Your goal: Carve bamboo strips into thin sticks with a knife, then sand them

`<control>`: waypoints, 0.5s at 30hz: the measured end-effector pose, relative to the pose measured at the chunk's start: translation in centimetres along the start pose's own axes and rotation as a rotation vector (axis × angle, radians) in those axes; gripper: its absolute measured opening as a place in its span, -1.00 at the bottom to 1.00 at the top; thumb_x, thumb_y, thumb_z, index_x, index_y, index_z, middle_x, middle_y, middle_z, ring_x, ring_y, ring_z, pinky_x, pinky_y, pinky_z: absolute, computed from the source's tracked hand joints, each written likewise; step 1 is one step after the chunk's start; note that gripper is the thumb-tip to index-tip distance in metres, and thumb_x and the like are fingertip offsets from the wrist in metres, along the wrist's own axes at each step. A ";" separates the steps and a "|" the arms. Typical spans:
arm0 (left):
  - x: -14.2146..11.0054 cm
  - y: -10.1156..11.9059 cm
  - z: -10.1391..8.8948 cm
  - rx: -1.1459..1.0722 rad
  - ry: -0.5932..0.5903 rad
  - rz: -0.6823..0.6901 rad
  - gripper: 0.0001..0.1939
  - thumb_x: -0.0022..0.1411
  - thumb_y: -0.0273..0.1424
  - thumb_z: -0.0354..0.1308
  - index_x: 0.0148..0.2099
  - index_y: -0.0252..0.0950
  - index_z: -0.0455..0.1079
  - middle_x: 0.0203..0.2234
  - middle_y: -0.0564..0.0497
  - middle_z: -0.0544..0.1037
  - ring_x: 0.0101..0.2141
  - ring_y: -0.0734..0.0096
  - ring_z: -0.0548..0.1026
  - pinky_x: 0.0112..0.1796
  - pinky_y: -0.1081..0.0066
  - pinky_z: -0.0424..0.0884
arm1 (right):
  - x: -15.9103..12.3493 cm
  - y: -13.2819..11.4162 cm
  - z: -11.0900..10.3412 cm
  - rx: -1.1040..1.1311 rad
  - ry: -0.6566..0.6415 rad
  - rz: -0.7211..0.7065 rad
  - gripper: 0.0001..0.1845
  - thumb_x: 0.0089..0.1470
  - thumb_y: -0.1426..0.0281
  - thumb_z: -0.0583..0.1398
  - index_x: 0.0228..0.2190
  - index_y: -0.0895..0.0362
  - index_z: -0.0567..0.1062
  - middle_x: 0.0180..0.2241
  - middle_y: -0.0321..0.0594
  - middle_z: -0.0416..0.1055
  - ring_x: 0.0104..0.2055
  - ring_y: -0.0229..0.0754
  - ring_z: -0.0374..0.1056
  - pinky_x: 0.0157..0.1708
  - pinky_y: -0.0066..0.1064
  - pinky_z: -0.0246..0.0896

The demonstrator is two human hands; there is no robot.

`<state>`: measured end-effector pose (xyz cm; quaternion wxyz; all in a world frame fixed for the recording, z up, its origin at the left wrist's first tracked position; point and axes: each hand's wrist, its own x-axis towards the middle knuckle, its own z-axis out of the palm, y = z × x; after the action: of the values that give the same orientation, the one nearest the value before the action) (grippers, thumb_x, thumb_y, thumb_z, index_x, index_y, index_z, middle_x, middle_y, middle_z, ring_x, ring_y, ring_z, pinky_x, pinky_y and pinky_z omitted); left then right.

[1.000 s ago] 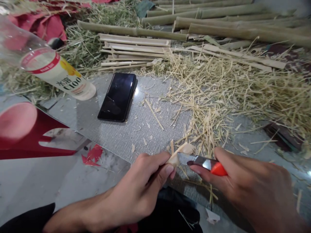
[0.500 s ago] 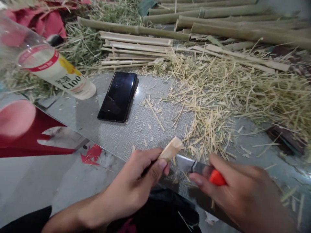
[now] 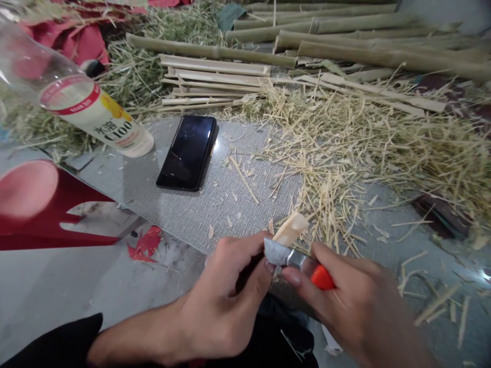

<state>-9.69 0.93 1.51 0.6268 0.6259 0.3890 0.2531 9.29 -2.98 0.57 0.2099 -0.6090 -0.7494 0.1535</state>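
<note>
bamboo piece [image 3: 290,228] under the knife [image 3: 296,259], both hands close in

and the left hand [image 3: 226,296] has the piece pinched between thumb and fingers, its pale end poking out ahead and to the right of that hand. the right hand [image 3: 356,301] is wrapped round the knife, red handle [image 3: 322,277] partly showing, and the blade [image 3: 276,252] lies across the piece, tight beside the left fingertips! it seems to touch, though the exact bite is hidden.

this looks like the paring step, edge laid on the surface. the next move calls, i'd judge, for a firm left grip, a shallow angle, and the left thumb kept clear.

against half a second ago: the blade stood apart, right of the piece; now the right hand has come in leftward and that gap is gone. the piece reaches further right, too. ahead of the right hand, straw [image 3: 330,199] litters the table [image 3: 180,209]; ahead of the left, the phone [image 3: 187,152] lies flat.
</note>
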 end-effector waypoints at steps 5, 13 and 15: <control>-0.7 -0.2 0.3 0.227 0.037 0.100 -0.76 0.42 -0.49 -0.05 -0.37 -0.24 0.16 -0.61 0.20 0.24 -0.62 0.62 0.18 -0.57 0.55 0.10 | 0.1 1.0 -0.2 -0.227 0.106 -0.066 -0.42 0.27 -0.12 -0.04 -0.55 0.06 0.25 -0.73 -0.43 0.19 -0.73 -0.33 0.15 -0.66 -0.38 -0.15; 0.2 0.4 0.0 0.355 -0.058 0.046 -0.73 0.45 -0.43 -0.12 -0.36 -0.26 0.23 -0.64 0.17 0.25 -0.63 0.57 0.17 -0.57 0.52 0.12 | 0.0 2.3 -1.9 -0.557 0.197 -0.214 -0.39 0.25 -0.11 -0.01 -0.61 0.07 0.29 -0.76 -0.37 0.09 -0.72 -0.30 0.03 -0.63 -0.38 -0.20; 0.0 0.3 -0.4 0.281 -0.087 0.003 -0.74 0.45 -0.41 -0.10 -0.33 -0.27 0.27 -0.64 0.17 0.26 -0.63 0.57 0.18 -0.57 0.53 0.12 | -0.1 3.0 -2.5 -0.509 0.171 -0.183 -0.40 0.26 -0.09 0.01 -0.61 0.07 0.31 -0.76 -0.37 0.10 -0.71 -0.33 -0.01 -0.62 -0.38 -0.24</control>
<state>-9.95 1.23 1.79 0.5490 0.7184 0.3921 0.1697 13.15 -2.48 1.26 0.1257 -0.5827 -0.7952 -0.1114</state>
